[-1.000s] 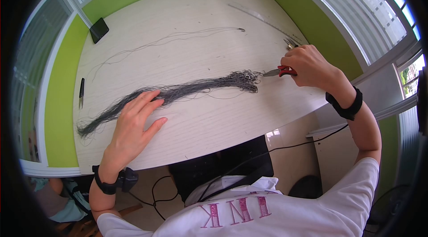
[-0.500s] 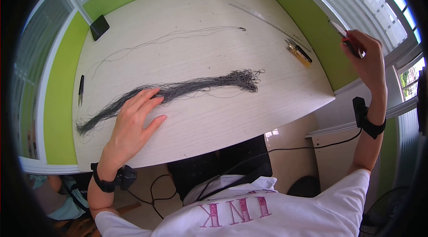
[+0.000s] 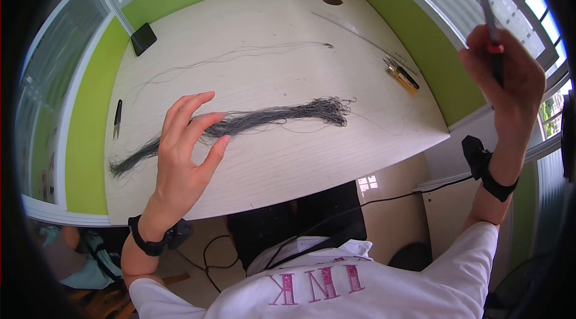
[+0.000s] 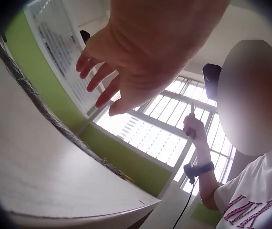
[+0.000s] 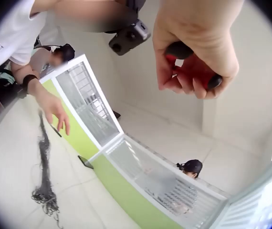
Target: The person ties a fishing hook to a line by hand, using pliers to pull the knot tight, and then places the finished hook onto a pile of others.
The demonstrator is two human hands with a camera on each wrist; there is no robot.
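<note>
A bundle of dark thin strands point(image 3: 270, 116) lies across the table, with small loops or hooks massed at its right end. Over its left part my left hand point(image 3: 186, 154) is held with fingers spread and slightly bent, gripping nothing; contact with the strands cannot be told. High at the right, my right hand point(image 3: 513, 76) grips red-and-black pliers point(image 3: 490, 16), jaws upward. A small dark piece with a thin curved line shows at their tip. In the right wrist view, my right hand point(image 5: 203, 43) curls round the handles point(image 5: 193, 71).
Separate thin strands point(image 3: 228, 54) lie behind the bundle. A black box point(image 3: 144, 39) stands back left, and small snips point(image 3: 117, 120) lie at the left. A yellow-and-black tool point(image 3: 402, 76) and a clear ruler point(image 3: 354, 32) lie right, beside the green partition point(image 3: 414, 37).
My right hand has moved from the bundle's right end up and to the right with the pliers. My left hand's fingers have lifted and spread more over the strands.
</note>
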